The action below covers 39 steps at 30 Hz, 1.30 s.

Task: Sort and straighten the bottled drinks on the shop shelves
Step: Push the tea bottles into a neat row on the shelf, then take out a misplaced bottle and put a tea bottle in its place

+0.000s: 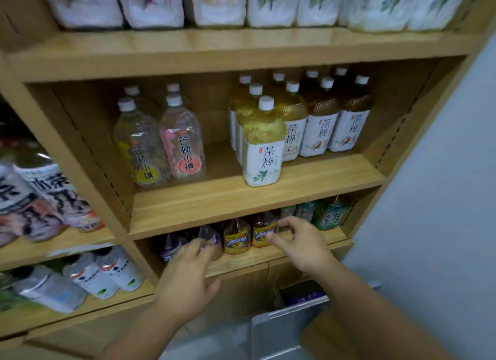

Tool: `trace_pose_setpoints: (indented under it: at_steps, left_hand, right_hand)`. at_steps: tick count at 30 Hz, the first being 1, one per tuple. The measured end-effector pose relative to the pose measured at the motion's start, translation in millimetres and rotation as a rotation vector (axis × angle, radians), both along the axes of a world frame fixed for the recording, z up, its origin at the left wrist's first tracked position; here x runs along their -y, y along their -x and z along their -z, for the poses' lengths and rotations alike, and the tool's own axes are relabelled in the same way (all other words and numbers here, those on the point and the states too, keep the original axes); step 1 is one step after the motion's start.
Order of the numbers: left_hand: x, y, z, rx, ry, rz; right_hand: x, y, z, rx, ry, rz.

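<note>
Left hand (185, 276), fingers straight, touches a purple-label brown plastic bottle (212, 239). Right hand (303, 245) curls loosely at an orange-label brown plastic bottle (261, 232); I cannot tell if it holds it.

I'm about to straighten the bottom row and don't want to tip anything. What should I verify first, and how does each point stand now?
1. Left hand has a grip on the purple-label bottle: cannot tell; the fingers lie on it but are blurred.
2. Right hand has a hold on the orange-label bottle: cannot tell; the fingertips are at its side.
3. Second orange-label bottle upright with label forward: ok.
4. Purple-label bottle upright: cannot tell, blurred.
5. Front tea bottle on the shelf above in line with its row: not ok, it stands forward of the others.
</note>
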<state>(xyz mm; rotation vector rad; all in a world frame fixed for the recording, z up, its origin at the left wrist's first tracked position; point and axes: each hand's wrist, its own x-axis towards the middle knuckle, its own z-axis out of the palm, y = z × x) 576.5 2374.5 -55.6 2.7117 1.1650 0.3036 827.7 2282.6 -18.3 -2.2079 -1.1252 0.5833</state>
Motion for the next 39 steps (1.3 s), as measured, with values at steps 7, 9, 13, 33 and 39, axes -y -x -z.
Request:
trace_pose_setpoints:
  at_steps: [7,9,13,33,39]
  left_hand:
    - [2,24,-172,0.117,-0.044,0.041]
    - [-1,29,-221,0.173,-0.074,0.075]
    - [-4,32,-311,0.305,-0.173,0.133]
    - [7,-84,-593,0.532,-0.667,0.2]
    - [0,-149,-623,0.544,-0.798,0.107]
  right_hand:
    - [25,16,-158,0.038,-0.108,0.0]
    - [31,22,-206,0.06,-0.183,0.005]
    - [38,33,-287,0.137,-0.312,0.017]
    - [19,-59,-550,0.337,-0.911,0.074]
    - [3,-132,-574,0.316,-1.041,0.16]
